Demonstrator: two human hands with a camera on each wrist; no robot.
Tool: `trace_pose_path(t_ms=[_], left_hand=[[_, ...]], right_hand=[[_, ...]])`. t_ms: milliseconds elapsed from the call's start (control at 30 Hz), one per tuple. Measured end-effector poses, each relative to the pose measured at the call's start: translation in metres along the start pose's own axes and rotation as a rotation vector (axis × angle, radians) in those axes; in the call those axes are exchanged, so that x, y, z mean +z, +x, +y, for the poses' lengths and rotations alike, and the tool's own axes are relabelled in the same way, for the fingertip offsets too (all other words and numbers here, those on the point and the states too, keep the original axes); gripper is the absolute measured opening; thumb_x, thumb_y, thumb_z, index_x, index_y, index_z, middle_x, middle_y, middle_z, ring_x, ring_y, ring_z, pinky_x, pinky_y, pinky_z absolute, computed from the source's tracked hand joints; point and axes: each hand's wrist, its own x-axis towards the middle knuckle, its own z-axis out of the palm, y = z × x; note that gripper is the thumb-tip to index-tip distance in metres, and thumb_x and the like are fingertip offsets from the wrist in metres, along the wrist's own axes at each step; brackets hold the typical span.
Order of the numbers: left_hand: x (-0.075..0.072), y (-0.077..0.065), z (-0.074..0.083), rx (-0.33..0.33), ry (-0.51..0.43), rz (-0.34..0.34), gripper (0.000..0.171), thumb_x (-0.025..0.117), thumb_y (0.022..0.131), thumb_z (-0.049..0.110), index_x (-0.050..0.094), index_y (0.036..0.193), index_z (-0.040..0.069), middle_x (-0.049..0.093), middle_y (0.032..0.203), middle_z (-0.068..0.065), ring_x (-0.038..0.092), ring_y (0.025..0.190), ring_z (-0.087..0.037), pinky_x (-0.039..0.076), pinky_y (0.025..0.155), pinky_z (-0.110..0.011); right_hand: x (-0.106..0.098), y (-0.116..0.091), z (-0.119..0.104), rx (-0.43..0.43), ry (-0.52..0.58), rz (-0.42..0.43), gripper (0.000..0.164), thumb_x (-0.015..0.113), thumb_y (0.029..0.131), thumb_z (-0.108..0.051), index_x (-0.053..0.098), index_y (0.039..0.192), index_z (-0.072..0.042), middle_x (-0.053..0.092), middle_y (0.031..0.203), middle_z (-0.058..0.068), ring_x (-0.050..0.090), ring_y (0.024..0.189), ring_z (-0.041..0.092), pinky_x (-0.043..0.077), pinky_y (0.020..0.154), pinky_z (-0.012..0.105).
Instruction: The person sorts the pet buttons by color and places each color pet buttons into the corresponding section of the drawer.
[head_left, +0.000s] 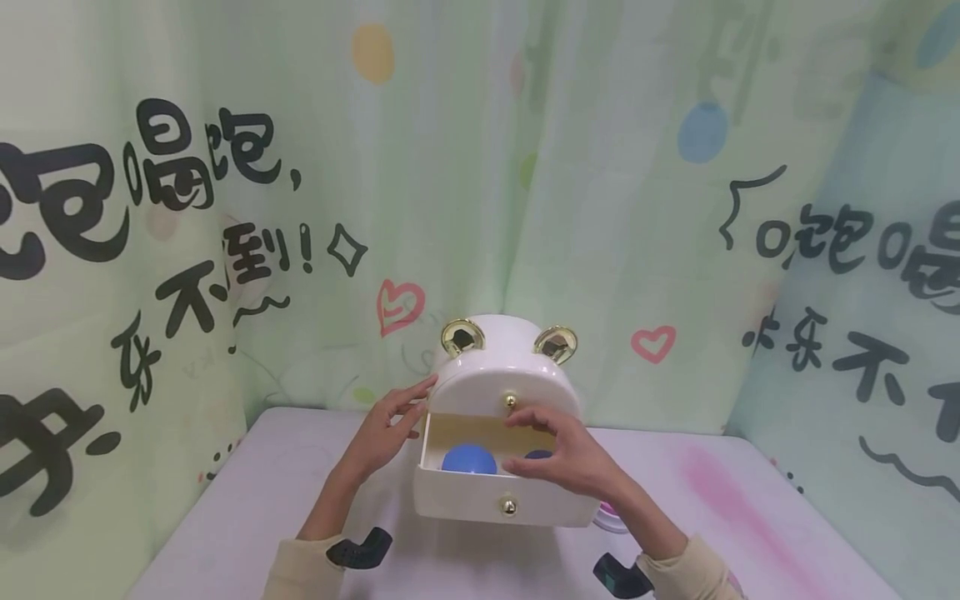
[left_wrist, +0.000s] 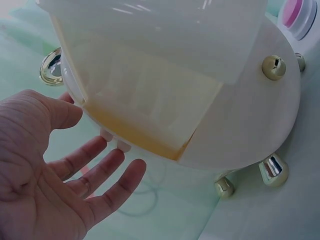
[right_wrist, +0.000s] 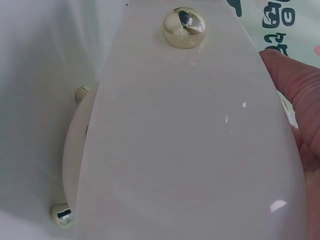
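A white storage box [head_left: 468, 383] with gold-rimmed round ears stands on the table, its lower drawer [head_left: 457, 498] pulled out toward me. Inside the drawer lie a blue ball [head_left: 470, 459] and, partly hidden by my right hand, a dark blue round object [head_left: 538, 455]. My left hand [head_left: 378, 433] is at the box's left side, fingers extended and fingertips against or close to it; the left wrist view shows nothing in its grasp. Over the drawer's right part, my right hand [head_left: 573, 457] has its thumb and fingers apart around the dark object, with no visible grip.
Behind the box hangs a pale green curtain [head_left: 465, 167] with dark lettering and hearts. Right of the drawer, a small pink-and-white round item [head_left: 611, 520] is partly covered by my right arm. The light tabletop [head_left: 675, 500] bears a pink smear.
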Motion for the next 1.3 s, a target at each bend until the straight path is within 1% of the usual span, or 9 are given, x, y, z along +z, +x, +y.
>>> trace_pose_path(t_ms=[233,367,500,633,767,900,1033,1133,1300], left_hand=[[0.0,-0.002,0.001,0.002,0.001,0.006,0.046,0.058,0.105,0.015,0.054,0.15,0.02,0.057,0.138,-0.017,0.063,0.115,-0.035,0.061,0.083,-0.049],[0.002,-0.003,0.002,-0.007,-0.007,0.01,0.045,0.058,0.105,0.014,0.055,0.15,0.02,0.058,0.138,-0.017,0.063,0.114,-0.035,0.061,0.084,-0.051],[0.005,-0.003,0.002,-0.017,-0.006,0.015,0.045,0.059,0.105,0.014,0.056,0.149,0.021,0.058,0.137,-0.016,0.063,0.114,-0.034,0.061,0.084,-0.05],[0.006,-0.002,0.001,-0.017,0.009,0.02,0.045,0.059,0.104,0.014,0.056,0.149,0.022,0.059,0.138,-0.015,0.063,0.114,-0.033,0.062,0.082,-0.046],[0.004,-0.002,0.002,-0.015,0.016,0.03,0.045,0.059,0.105,0.015,0.056,0.149,0.023,0.059,0.138,-0.015,0.063,0.115,-0.033,0.062,0.082,-0.047],[0.003,-0.002,0.003,-0.015,0.017,0.03,0.045,0.058,0.105,0.014,0.056,0.149,0.023,0.059,0.139,-0.015,0.063,0.115,-0.034,0.062,0.083,-0.048],[0.003,-0.003,0.004,-0.017,0.013,0.026,0.045,0.058,0.105,0.014,0.055,0.149,0.022,0.058,0.139,-0.016,0.063,0.116,-0.034,0.061,0.084,-0.049],[0.003,-0.003,0.005,-0.017,0.008,0.027,0.045,0.058,0.105,0.014,0.056,0.149,0.022,0.058,0.139,-0.016,0.063,0.116,-0.034,0.061,0.084,-0.049],[0.004,-0.003,0.005,-0.018,0.006,0.035,0.045,0.058,0.105,0.013,0.056,0.149,0.022,0.059,0.137,-0.015,0.063,0.116,-0.034,0.061,0.084,-0.05]], right_hand=[[0.001,-0.001,0.001,-0.024,-0.012,0.018,0.048,0.087,0.082,-0.027,0.069,0.123,-0.007,0.068,0.126,0.005,0.06,0.123,0.03,0.044,0.108,0.059],[0.002,-0.004,-0.001,-0.035,-0.019,0.076,0.043,0.086,0.083,-0.025,0.071,0.121,-0.011,0.07,0.125,0.001,0.063,0.121,0.027,0.047,0.107,0.057],[0.002,-0.01,-0.005,-0.078,-0.041,0.154,0.036,0.083,0.086,-0.022,0.072,0.119,-0.011,0.073,0.117,0.001,0.066,0.114,0.025,0.051,0.103,0.052],[0.004,-0.018,-0.013,-0.154,-0.066,0.23,0.029,0.082,0.088,-0.018,0.074,0.115,-0.011,0.074,0.111,0.001,0.067,0.106,0.023,0.055,0.097,0.043],[0.007,-0.026,-0.02,-0.263,-0.069,0.277,0.026,0.083,0.086,-0.011,0.074,0.111,-0.012,0.075,0.107,0.002,0.066,0.101,0.02,0.054,0.092,0.029],[0.009,-0.034,-0.026,-0.337,-0.057,0.291,0.027,0.083,0.084,-0.005,0.073,0.108,-0.015,0.075,0.105,0.0,0.066,0.097,0.016,0.052,0.089,0.023],[0.01,-0.042,-0.032,-0.382,-0.044,0.293,0.029,0.083,0.083,-0.001,0.072,0.105,-0.017,0.075,0.099,-0.003,0.064,0.086,0.01,0.052,0.078,0.023],[0.011,-0.047,-0.035,-0.422,-0.044,0.289,0.031,0.082,0.082,0.001,0.071,0.105,-0.017,0.074,0.092,-0.005,0.064,0.079,0.008,0.049,0.068,0.023],[0.016,-0.056,-0.034,-0.441,-0.042,0.263,0.033,0.082,0.083,0.001,0.071,0.107,-0.018,0.07,0.083,-0.01,0.064,0.076,0.004,0.047,0.058,0.021]])
